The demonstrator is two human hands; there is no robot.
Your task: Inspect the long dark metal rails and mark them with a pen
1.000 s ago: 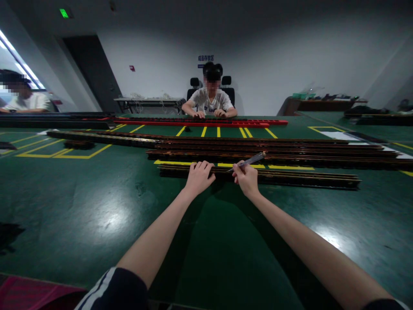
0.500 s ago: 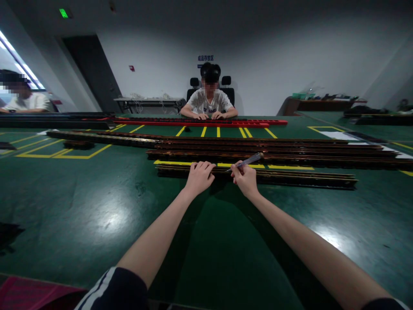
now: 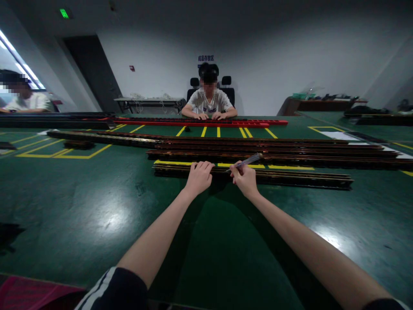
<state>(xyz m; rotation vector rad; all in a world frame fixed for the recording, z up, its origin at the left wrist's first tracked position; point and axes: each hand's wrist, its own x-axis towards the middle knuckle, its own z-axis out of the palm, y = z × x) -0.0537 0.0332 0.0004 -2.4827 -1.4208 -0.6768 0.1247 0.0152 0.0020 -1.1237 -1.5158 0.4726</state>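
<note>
A long dark rail with brassy edges lies crosswise in front of me on the green table. My left hand grips it left of its middle, fingers bent over the far side. In my right hand is a slim screwdriver with a see-through handle. The screwdriver slants, its handle end up to the right and its thin tip down at the rail between my hands. Whether the tip touches the rail, I cannot tell.
Behind the rail lies a stack of similar dark rails. Farther back are red strips, where a co-worker sits with both hands on them. Another person sits at far left. Yellow tape lines mark the green table.
The rail has slid slightly to the left, and my left hand has shifted a little with it. The screwdriver stays nearly in place in my right hand.
</note>
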